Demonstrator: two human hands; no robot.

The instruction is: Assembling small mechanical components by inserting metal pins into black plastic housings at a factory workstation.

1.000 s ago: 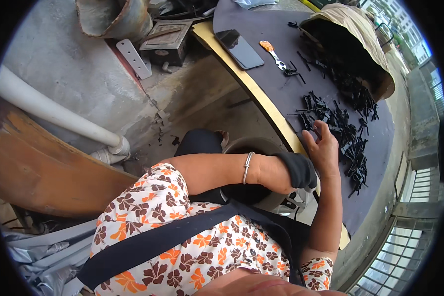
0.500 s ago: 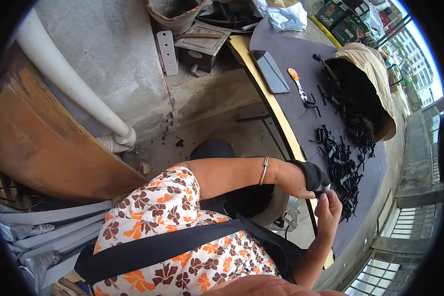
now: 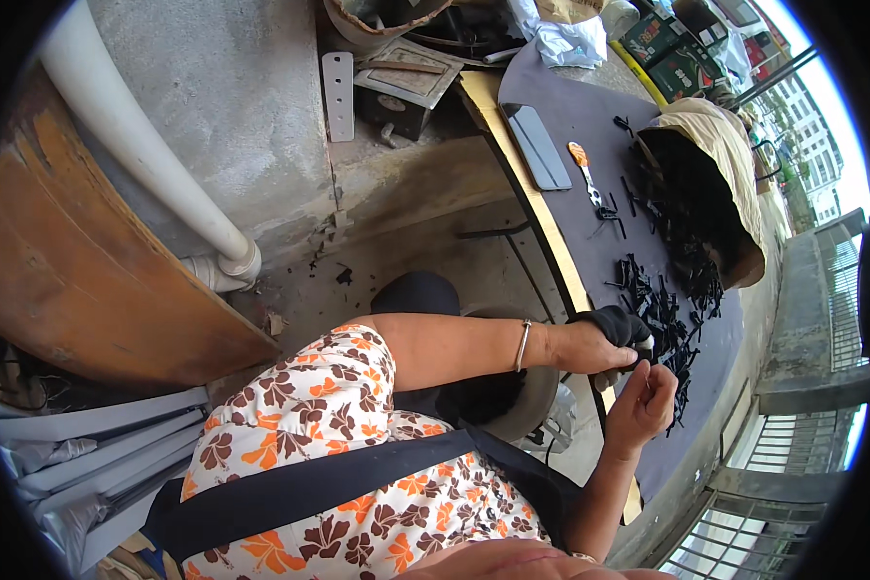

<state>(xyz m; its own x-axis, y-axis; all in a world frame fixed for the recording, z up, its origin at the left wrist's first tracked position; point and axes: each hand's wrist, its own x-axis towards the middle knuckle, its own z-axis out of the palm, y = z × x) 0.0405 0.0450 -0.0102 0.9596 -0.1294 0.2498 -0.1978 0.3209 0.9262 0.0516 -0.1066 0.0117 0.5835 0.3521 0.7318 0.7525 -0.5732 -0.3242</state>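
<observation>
My left hand [image 3: 590,346], partly covered by a black glove or finger cover [image 3: 617,325], is closed at the table's near edge. Between its fingertips sits a small black piece, mostly hidden. My right hand [image 3: 645,404] is curled just beside it, thumb and fingers drawn together; what they pinch, if anything, is too small to make out. Beyond both hands lies a pile of small black plastic parts [image 3: 659,314] on the dark grey table cover [image 3: 590,256]. More of these parts spill from a large paper-like sack [image 3: 744,155] lying on its side.
On the table lie a phone [image 3: 536,145] and an orange-handled tool [image 3: 582,164]. Below the near edge stands a bucket [image 3: 541,401] with dark contents. A white pipe [image 3: 155,145] and a curved brown board [image 3: 106,261] are at left. A metal box [image 3: 396,101] stands beyond.
My right hand has come slightly away from the left fingertips, its fingers curling more. The left hand has moved only a little. The view has shifted slightly.
</observation>
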